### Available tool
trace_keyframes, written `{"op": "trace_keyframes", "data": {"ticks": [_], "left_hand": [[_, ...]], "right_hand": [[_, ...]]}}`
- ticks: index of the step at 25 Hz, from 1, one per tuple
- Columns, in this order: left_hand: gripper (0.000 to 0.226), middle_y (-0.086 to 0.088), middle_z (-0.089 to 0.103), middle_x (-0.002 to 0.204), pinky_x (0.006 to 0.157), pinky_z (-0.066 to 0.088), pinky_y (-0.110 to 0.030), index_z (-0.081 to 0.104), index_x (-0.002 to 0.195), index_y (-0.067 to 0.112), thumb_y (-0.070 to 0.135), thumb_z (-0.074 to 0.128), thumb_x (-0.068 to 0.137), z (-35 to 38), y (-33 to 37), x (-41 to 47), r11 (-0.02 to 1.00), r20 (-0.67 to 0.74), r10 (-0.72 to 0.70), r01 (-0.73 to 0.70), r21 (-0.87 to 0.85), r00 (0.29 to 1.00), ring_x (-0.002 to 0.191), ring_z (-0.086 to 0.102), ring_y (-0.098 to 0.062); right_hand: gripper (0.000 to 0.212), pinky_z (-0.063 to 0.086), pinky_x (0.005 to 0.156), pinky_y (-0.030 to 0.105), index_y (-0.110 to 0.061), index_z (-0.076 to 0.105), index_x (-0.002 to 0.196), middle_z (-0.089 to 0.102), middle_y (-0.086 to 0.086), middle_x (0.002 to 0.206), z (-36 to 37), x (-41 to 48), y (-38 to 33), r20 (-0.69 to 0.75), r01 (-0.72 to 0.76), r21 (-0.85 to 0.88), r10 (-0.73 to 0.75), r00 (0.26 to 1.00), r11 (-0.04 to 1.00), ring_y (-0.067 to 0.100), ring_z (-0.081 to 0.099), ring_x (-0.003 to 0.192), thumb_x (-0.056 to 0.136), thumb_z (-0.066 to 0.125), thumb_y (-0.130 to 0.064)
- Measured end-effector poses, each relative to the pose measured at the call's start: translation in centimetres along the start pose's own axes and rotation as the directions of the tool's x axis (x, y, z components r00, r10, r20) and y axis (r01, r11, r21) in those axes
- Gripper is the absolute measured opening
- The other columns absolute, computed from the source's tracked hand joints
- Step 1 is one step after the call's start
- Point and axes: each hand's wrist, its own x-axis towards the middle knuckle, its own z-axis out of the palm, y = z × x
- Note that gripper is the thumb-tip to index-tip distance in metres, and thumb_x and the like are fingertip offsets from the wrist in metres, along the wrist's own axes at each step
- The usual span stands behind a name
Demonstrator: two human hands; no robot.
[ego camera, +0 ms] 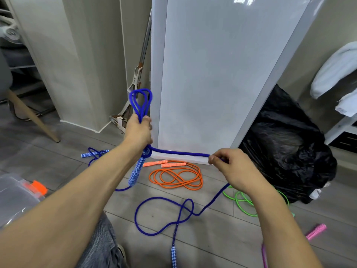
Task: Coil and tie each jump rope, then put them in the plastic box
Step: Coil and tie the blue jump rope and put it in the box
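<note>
My left hand [139, 130] grips a bundle of blue jump rope [141, 101]; its loops stick up above the fist and one patterned blue handle [136, 172] hangs below. A taut strand [179, 153] runs right to my right hand [229, 167], which pinches it. The slack rope [164, 215] loops over the floor to the other blue handle [173, 257] at the bottom edge. An orange rope [176, 176] lies coiled on the floor between my arms. A clear plastic box [13, 198] with an orange latch sits at the left edge.
A second blue rope [94, 153] lies left of my forearm. Green rope [241, 200] and a pink handle [316, 231] lie at the right. A black bin bag [286, 147], a white panel [212, 74] and a chair leg [32, 117] stand around.
</note>
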Motion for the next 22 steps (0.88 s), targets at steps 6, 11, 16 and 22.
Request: {"op": "trace_keyframes", "data": {"ticks": [6, 11, 16, 22], "left_hand": [[0.012, 0.007, 0.064, 0.066, 0.043, 0.03, -0.025, 0.05, 0.101, 0.013, 0.021, 0.041, 0.104, 2.6, -0.5, -4.3, 0.975, 0.441, -0.021, -0.079, 0.208, 0.897, 0.043, 0.034, -0.011], [0.013, 0.01, 0.05, 0.045, 0.048, 0.03, -0.029, 0.05, 0.097, 0.016, 0.024, 0.043, 0.104, 3.4, -0.9, -6.8, 0.945, 0.613, -0.027, -0.18, 0.272, 0.789, 0.043, 0.035, -0.011], [0.018, 0.002, 0.054, 0.064, 0.054, 0.039, -0.028, 0.059, 0.101, 0.015, 0.024, 0.043, 0.104, 2.7, 0.0, -7.1, 0.918, 0.691, -0.204, -0.109, 0.38, 0.693, 0.055, 0.045, -0.015], [0.019, -0.005, 0.055, 0.072, 0.078, 0.057, -0.041, 0.056, 0.106, 0.001, 0.011, 0.04, 0.106, 1.0, 0.9, -5.0, 0.972, 0.666, -0.219, 0.097, 0.215, 0.713, 0.067, 0.065, -0.022]], "right_hand": [[0.015, 0.038, 0.06, 0.017, -0.025, 0.07, 0.093, 0.06, -0.014, 0.071, 1.8, -0.2, -2.3, -0.134, 0.154, 0.027, -0.149, 0.98, 0.988, 0.001, 0.054, 0.069, 0.097, 0.059, -0.035], [0.023, 0.05, 0.066, 0.034, -0.027, 0.066, 0.089, 0.064, -0.01, 0.075, 2.8, -0.3, -3.0, -0.177, 0.126, -0.075, -0.138, 0.974, 0.989, 0.01, 0.059, 0.072, 0.096, 0.055, -0.046], [0.029, 0.048, 0.065, 0.033, -0.026, 0.063, 0.089, 0.064, -0.007, 0.075, 2.5, -0.4, -2.7, -0.257, 0.065, -0.198, -0.115, 0.959, 0.978, 0.017, 0.059, 0.073, 0.091, 0.06, -0.055], [0.024, 0.045, 0.06, 0.032, -0.024, 0.067, 0.093, 0.061, -0.006, 0.072, 2.8, 0.1, -2.6, -0.126, 0.064, -0.018, -0.066, 0.99, 0.998, 0.01, 0.056, 0.068, 0.099, 0.052, -0.043]]}}
